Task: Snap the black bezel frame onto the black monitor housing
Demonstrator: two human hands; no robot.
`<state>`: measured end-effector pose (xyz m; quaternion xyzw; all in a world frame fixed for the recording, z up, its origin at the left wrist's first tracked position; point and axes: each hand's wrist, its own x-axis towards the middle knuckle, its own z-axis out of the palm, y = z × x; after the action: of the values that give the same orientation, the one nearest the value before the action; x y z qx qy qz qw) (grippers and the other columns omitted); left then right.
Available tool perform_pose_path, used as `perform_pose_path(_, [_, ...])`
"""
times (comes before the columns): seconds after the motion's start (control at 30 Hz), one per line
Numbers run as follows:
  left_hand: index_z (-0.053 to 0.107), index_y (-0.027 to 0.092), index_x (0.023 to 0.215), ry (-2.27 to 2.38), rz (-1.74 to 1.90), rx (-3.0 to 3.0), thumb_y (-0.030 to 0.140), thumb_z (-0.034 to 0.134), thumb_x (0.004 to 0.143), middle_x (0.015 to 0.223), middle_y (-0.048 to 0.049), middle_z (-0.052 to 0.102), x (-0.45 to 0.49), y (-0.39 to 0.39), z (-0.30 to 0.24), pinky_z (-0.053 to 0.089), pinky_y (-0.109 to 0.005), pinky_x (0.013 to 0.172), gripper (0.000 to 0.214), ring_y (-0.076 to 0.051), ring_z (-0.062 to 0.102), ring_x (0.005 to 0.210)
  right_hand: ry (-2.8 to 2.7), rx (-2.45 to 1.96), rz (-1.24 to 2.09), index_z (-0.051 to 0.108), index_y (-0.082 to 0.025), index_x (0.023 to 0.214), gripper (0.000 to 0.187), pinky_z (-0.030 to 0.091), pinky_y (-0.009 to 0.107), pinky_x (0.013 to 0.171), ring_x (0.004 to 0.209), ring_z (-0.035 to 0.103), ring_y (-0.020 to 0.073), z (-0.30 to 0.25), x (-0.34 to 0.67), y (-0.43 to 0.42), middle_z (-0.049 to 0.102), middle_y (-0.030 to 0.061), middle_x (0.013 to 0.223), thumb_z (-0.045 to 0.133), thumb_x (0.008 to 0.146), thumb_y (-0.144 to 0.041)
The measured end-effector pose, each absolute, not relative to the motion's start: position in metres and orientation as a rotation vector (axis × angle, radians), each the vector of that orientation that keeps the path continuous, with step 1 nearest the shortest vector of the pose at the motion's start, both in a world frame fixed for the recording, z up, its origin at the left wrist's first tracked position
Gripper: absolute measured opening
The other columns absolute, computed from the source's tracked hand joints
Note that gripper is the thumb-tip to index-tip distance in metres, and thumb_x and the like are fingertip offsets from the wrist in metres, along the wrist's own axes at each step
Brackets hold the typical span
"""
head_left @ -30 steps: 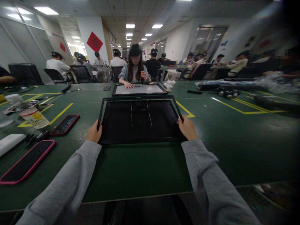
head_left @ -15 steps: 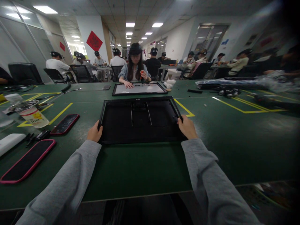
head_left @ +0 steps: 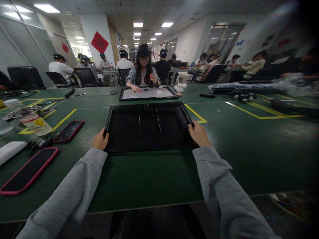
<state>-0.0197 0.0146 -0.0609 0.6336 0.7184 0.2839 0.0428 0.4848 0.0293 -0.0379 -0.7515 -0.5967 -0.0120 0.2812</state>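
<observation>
A black monitor housing (head_left: 124, 127), a wide shallow shell with a raised rim, lies in front of me on the green table. Two thin metal-looking strips run down its inside near the middle. My left hand (head_left: 100, 139) grips its left side, thumb over the rim. On the opposite side, my right hand (head_left: 199, 134) is closed round the right rim, near a small dark part inside the corner. The fingers under both edges are hidden.
Left of me are a phone in a pink case (head_left: 30, 171), another phone (head_left: 69, 131), a white box-like item (head_left: 11, 151) and a bottle (head_left: 35, 122). Across the table a person (head_left: 143, 71) works on a panel (head_left: 147, 93) with a screwdriver. A plastic cup (head_left: 181, 88) stands beside it.
Almost nothing differs. The view has shifted very slightly; both hands keep their hold on the monitor housing, which stays in place.
</observation>
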Motion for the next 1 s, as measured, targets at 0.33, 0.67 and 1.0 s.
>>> perform_pose_path(0.33, [0.045,0.016,0.141,2.225,0.855,1.945,0.036,0.041,0.09,0.121,-0.0143,0.067,-0.02,0.0144,-0.0618,0.048,-0.042,0.095,0.055,-0.028,0.065,0.107,-1.613,-2.025,-0.023,0.058,-0.012,0.124,0.041,0.046,0.038,0.079,0.094,0.065,0.0295,-0.0382,0.4856,0.0303,0.07,0.0176,0.1,0.04,0.094,-0.032])
perform_pose_path(0.67, [0.041,0.014,0.144,2.247,0.756,1.938,0.033,0.039,0.092,0.125,-0.0144,0.065,-0.0181,0.0135,-0.059,0.046,-0.04,0.096,0.055,-0.028,0.063,0.112,-1.63,-2.06,-0.03,0.058,-0.011,0.124,0.04,0.045,0.037,0.081,0.099,0.065,0.031,-0.0364,0.4839,0.0291,0.07,0.0189,0.104,0.04,0.095,-0.031])
perform_pose_path(1.0, [0.039,0.014,0.145,2.253,0.723,1.919,0.032,0.039,0.093,0.129,-0.0141,0.063,-0.0163,0.013,-0.0559,0.045,-0.038,0.099,0.055,-0.027,0.06,0.116,-1.638,-2.065,-0.021,0.056,-0.011,0.126,0.04,0.045,0.036,0.081,0.1,0.065,0.0314,-0.0352,0.483,0.028,0.07,0.0192,0.105,0.04,0.095,-0.031])
